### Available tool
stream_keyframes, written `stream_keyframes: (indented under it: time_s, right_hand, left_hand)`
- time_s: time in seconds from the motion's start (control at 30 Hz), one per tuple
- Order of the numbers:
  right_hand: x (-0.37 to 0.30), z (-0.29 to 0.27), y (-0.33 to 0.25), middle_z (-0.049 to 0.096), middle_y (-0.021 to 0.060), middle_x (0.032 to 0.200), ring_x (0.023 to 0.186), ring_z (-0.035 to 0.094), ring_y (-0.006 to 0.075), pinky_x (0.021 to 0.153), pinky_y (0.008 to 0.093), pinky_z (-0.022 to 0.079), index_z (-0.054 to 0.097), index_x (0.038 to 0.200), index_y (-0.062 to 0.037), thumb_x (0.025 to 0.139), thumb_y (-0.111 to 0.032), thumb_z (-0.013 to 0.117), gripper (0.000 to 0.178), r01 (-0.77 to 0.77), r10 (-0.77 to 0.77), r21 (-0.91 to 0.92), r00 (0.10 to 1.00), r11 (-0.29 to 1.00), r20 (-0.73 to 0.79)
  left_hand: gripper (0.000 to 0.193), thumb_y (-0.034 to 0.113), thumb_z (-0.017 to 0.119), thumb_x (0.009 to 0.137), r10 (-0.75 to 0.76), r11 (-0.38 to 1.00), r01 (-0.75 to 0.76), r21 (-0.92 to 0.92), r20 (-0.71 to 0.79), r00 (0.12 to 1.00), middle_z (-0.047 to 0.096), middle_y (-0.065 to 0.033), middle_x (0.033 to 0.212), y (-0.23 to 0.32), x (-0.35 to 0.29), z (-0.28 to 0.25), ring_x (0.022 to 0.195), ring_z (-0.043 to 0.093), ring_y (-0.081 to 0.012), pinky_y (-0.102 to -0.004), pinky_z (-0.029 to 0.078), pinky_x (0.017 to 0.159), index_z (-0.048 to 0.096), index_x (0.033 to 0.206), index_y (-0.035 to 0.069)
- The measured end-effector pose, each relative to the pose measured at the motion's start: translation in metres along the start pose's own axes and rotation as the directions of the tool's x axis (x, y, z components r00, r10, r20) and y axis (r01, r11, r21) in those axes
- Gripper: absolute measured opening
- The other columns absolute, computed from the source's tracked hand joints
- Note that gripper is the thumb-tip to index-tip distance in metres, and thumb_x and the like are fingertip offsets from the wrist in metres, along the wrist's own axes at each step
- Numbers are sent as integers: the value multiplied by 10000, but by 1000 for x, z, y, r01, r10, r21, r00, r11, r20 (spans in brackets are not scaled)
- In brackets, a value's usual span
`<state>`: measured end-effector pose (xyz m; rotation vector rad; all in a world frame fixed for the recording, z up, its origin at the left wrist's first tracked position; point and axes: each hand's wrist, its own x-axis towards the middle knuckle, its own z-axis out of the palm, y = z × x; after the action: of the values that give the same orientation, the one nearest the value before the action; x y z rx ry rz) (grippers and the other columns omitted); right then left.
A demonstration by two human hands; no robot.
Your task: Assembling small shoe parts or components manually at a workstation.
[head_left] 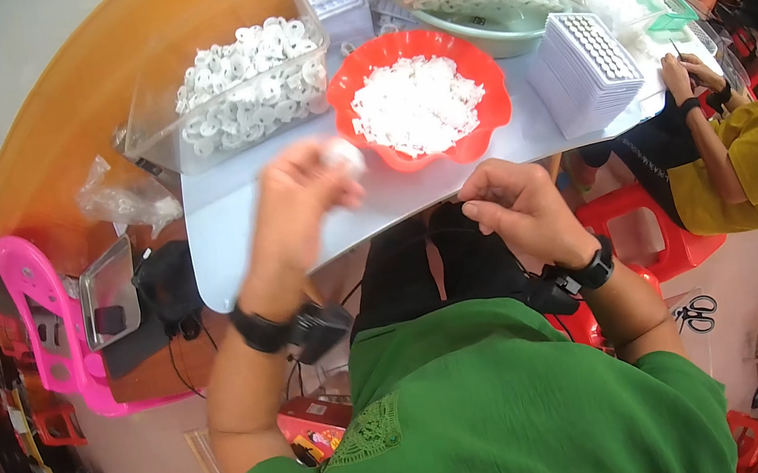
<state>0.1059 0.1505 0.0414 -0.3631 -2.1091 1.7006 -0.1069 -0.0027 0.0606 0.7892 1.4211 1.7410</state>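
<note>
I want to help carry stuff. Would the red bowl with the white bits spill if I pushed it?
Probably not easily: the red bowl looks wide and low, so it should slide rather than tip. It seems thin plastic, likely light. The small white pieces are heaped loose, so a quick shove might scatter some.

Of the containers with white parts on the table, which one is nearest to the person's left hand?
The red scalloped bowl of small white pieces, just right of the left hand. The clear tub of white rings and the green bowl are farther back.
</note>
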Motion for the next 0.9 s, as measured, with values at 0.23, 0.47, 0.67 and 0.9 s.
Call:
stream_keyframes:
  time_s: [0.23, 0.47, 0.67, 0.9]
  right_hand:
    - [46, -37, -52, 576, 6, 660, 580, 539, 52, 524, 199, 430, 597, 853, 26, 838, -22, 603, 50, 64, -60, 68, 996, 996, -61]
    - [180, -126, -98, 619, 79, 783, 666, 614, 137, 608, 258, 539, 622, 888, 62, 827, -81, 600, 157, 133, -193, -281, 961, 950, -200]
    - [292, -166, -100, 635, 81, 838, 766, 640, 170, 645, 296, 559, 655, 955, 4, 774, -130, 625, 228, -101, 103, -836, 993, 540, -53]
    - [350, -171, -75, 670, 70, 828, 763, 650, 171, 620, 304, 501, 683, 933, -49, 703, -90, 637, 238, 120, 297, -950, 932, 287, 207]
  left_hand:
    - [308, 115, 483, 951, 149, 857, -296, -422, -346, 926, 550, -266, 1188, 55, 66, -82, 1067, 585, -355, -380, 510, 916, 455, 1135, -131]
    - [325, 112, 486, 946, 101, 987, -102, -120, -20, 995, 646, -211, 1038, -5, 29, -14, 777, 662, -218, -297, 541, 654, 505, 1237, -30]
    - [263, 35, 544, 902, 36, 981, -10, 192, -130, 991, 660, -162, 950, -72, 9, -9, 739, 638, -159, -255, 516, 637, 573, 1144, -63]
    - [247, 27, 546, 902, 20, 995, 1, 104, -200, 980, 644, -148, 941, -86, 3, -14, 754, 619, -149, -250, 511, 649, 570, 1127, -73]
